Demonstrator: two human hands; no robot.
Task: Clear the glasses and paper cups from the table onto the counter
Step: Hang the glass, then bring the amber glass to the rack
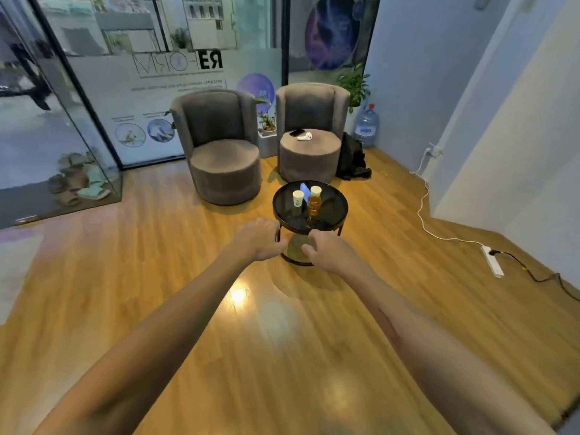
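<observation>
A small round black table stands on the wooden floor ahead of me. On it are two white paper cups, one at the left and one at the back, and a glass of amber drink in front of them. My left hand and my right hand are stretched out in front of me, short of the table's near edge. Their fingers hang loosely curled and hold nothing. No counter is in view.
Two grey round armchairs stand behind the table, the left one and the right one with a phone and a white device on its seat. A white cable and power strip lie on the floor at right. Glass walls stand at left.
</observation>
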